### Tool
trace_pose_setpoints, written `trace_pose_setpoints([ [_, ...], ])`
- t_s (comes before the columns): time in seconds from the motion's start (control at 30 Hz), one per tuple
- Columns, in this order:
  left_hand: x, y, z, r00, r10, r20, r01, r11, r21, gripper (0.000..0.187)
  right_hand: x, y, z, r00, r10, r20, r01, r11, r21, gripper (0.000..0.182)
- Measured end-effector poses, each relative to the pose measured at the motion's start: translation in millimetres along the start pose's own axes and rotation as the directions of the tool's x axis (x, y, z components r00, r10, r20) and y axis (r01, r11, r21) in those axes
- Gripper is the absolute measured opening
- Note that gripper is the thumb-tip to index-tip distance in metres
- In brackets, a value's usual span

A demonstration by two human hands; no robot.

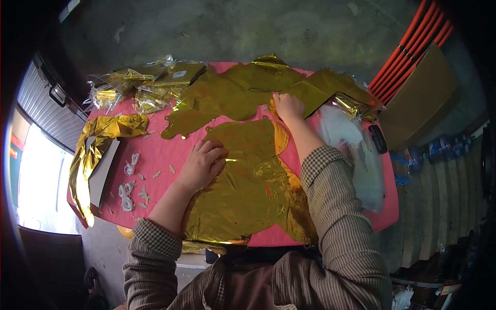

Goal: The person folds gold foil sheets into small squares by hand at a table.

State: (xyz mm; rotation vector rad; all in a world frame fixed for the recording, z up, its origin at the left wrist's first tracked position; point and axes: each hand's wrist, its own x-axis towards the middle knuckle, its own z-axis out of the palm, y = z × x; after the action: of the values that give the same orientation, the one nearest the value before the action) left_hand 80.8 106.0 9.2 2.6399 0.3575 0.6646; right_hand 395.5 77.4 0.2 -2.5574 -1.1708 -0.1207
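A large gold foil sheet (240,191) lies spread over the pink table (160,178) in front of me. My left hand (203,163) rests at the sheet's upper left part, its fingers bent and close together; whatever they may hold is hidden. My right hand (288,107) is further up, at the sheet's top right corner, with its fingertips closed on an orange-gold edge of foil. Beyond both hands, another flat gold foil piece (222,95) stretches across the back of the table.
Plastic-wrapped gold packets (150,82) lie at the back left. Crumpled gold foil (85,165) hangs over a white board (103,173). White string bundles (126,190) and scraps lie nearby. On the right are clear plastic bags (356,155), a black object (378,139) and a cardboard box (418,101).
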Motion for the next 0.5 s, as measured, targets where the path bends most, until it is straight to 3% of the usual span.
trace_pose_setpoints([
  [0.13,-0.1,0.2,0.2,1.000,-0.003,-0.002,0.004,1.000,0.012,0.022,2.0,2.3,-8.3,0.997,0.070,-0.010,-0.069,0.992,0.109,0.047],
  [0.2,0.0,0.0,-0.2,1.000,0.006,-0.002,-0.006,1.000,0.010,0.022,-3.9,4.9,-14.0,0.996,-0.012,0.092,0.002,0.994,0.112,0.042],
  [0.3,-0.1,-0.5,1.7,1.000,0.002,-0.007,-0.002,1.000,-0.006,0.022,0.4,25.8,-3.9,0.990,-0.123,0.065,0.106,0.971,0.215,0.033],
  [0.43,-1.0,-0.6,1.5,1.000,-0.004,-0.009,0.004,1.000,0.020,0.022,30.2,57.8,-33.0,0.988,-0.128,0.085,0.099,0.952,0.290,0.026],
  [0.5,-0.5,-0.9,1.3,1.000,0.001,-0.013,-0.001,1.000,0.022,0.022,45.0,72.5,-76.0,0.984,0.072,-0.164,0.034,0.822,0.568,0.018],
])
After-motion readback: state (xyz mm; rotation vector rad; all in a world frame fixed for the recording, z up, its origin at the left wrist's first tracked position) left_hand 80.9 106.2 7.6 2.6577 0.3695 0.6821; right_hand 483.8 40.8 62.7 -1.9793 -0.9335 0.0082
